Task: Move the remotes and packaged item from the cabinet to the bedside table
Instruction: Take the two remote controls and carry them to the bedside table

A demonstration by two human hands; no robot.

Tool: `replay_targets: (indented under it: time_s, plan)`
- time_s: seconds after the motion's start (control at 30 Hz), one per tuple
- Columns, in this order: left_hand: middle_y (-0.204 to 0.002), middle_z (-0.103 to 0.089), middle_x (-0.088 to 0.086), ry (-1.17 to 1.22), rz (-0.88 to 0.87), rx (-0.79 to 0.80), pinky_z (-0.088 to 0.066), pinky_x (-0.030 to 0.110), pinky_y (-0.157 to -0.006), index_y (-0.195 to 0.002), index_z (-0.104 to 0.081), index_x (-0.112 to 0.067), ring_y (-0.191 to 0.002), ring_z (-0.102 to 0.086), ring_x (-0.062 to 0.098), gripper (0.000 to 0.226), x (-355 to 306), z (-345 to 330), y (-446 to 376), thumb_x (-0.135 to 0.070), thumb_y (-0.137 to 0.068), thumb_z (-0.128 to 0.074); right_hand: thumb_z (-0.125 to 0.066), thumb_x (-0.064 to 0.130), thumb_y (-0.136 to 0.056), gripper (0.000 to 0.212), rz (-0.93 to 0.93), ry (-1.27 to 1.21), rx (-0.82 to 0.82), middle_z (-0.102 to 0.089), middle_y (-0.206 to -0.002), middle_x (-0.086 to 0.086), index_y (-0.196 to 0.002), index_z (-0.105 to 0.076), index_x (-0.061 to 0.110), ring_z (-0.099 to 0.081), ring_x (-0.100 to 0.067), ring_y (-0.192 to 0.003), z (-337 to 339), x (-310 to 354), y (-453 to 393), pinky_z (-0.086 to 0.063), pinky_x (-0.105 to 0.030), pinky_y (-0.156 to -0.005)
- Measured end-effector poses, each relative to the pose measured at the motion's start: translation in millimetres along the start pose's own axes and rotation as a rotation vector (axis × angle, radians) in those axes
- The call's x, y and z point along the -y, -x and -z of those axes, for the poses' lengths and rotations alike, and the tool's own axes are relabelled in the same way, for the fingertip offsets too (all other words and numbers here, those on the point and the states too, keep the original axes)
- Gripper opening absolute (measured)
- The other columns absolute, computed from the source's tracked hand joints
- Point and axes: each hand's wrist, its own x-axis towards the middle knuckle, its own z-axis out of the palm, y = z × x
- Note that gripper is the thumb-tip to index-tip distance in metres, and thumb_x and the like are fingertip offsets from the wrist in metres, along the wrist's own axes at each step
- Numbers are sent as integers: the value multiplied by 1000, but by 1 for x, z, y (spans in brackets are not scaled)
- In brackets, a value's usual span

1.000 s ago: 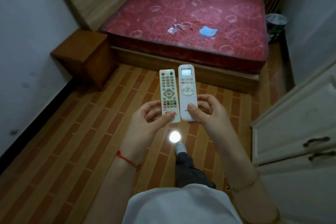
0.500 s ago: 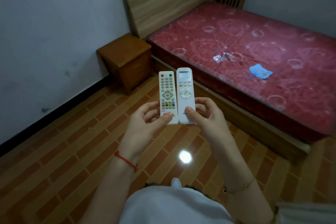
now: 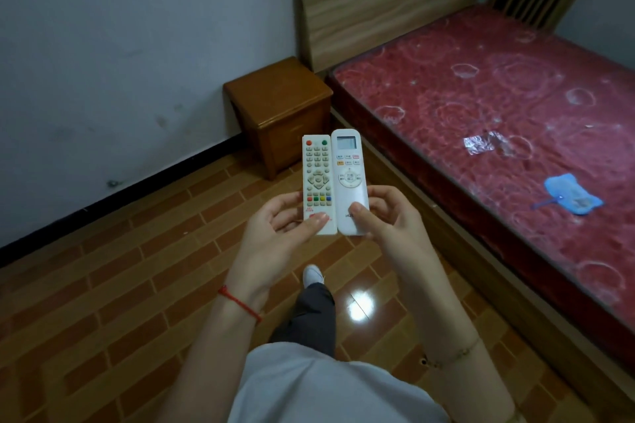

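Two remotes held side by side, long edges touching, faces up, out in front of the body, nearer the camera than the small brown wooden bedside table (image 3: 275, 93).

The white TV remote with many small buttons and coloured keys (image 3: 316, 178) is in the left hand (image 3: 275, 237): thumb pressed on its lower face, fingers curled under. The white air-conditioner remote with a small screen and round pad (image 3: 349, 178) is in the right hand (image 3: 391, 223), same pinch on the lower end, thumb on top.

Handling guess: both are light, rigid plastic bars with smooth shells, so a bit slippery. Not fragile, but a drop on the brick-pattern tiled floor (image 3: 120, 268) could pop a battery cover. Gripping only the bottom end leaves the top overhanging; a hold closer to mid-body, thumb off the buttons, would be steadier for set-down.

The bedside table top looks bare from here; it sits against the wall, touching the wood-grain headboard (image 3: 378, 3) side of the bed with the red patterned mattress (image 3: 481, 113). On the mattress, right of the table, lie a crumpled clear wrapper (image 3: 481, 144) and a blue flat item (image 3: 570, 199); whether either is the packaged item, cannot tell. Cabinet not in view.
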Motion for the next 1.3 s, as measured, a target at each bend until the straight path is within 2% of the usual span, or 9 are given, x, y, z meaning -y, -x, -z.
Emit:
replay_targets:
  time_s: [0.13, 0.37, 0.57, 0.73, 0.8, 0.9, 1.1, 1.17, 1.3]
  plan:
    - [-97, -73, -10, 19, -11, -39, -53, 9, -63, -125, -57, -19, -82, -70, -6, 48, -24, 2, -73, -17, -81, -76, -64, 19, -91, 25, 16, 23, 40, -73, -98, 2, -115, -56, 14, -72, -7, -81, -8, 22, -79, -51, -11, -57]
    - [-104, -72, -6, 28, -43, -84, -54, 11, -63, -127, -57, -16, -85, -71, -3, 50, -88, 19, -204, -18, -80, -76, -62, 16, -92, 25, 53, 25, 115, -72, -103, -4, -116, -56, 12, -72, -8, -80, -33, 79, -223, -50, -12, -57]
    - [-106, -73, -5, 33, -16, -122, -52, 9, -61, -127, -57, -17, -86, -72, -1, 51, -124, 39, -292, -18, -80, -76, -63, 16, -92, 25, 46, 41, 155, -72, -100, -1, -116, -56, 12, -71, -5, -76, -60, 105, -320, -49, -13, -57]
    - [-109, -74, -4, 22, 38, -183, -57, 20, -76, -129, -56, -17, -95, -72, 7, 54, -138, 57, -361, -20, -79, -77, -64, 18, -91, 27, 12, 49, 201, -72, -103, -4, -117, -56, 12, -72, -10, -81, -85, 114, -397, -52, -15, -59]
    - [-109, -74, -5, 25, 57, -211, -56, 19, -75, -129, -56, -18, -94, -72, 5, 54, -139, 62, -389, -21, -80, -77, -64, 17, -91, 28, 0, 49, 223, -72, -104, -5, -117, -56, 11, -72, -12, -85, -94, 115, -428, -53, -16, -60]
    - [-110, -73, -6, 18, 78, -248, -55, 13, -64, -129, -56, -19, -92, -71, 4, 53, -143, 66, -432, -23, -80, -76, -64, 16, -91, 27, -18, 59, 252, -72, -103, -4, -116, -56, 11, -72, -14, -89, -105, 115, -479, -56, -19, -64]
    - [-111, -72, -4, 6, 87, -343, -54, 12, -61, -129, -55, -16, -92, -70, 5, 51, -166, 73, -536, -22, -83, -74, -66, 19, -91, 24, -42, 92, 348, -72, -103, -2, -112, -56, 16, -73, -18, -89, -128, 131, -600, -60, -33, -72]
    - [-111, -73, -3, 9, 82, -375, -56, 15, -65, -128, -56, -15, -92, -70, 6, 50, -180, 75, -573, -22, -83, -74, -66, 20, -90, 23, -33, 120, 380, -71, -103, -1, -111, -55, 17, -73, -19, -90, -136, 143, -644, -61, -38, -73]
    - [-113, -72, -5, 17, 86, -425, -58, 28, -84, -127, -57, -18, -100, -68, 9, 50, -205, 80, -645, -25, -81, -75, -65, 17, -91, 25, 6, 168, 433, -70, -107, -4, -113, -54, 14, -72, -18, -93, -150, 165, -727, -57, -21, -65]
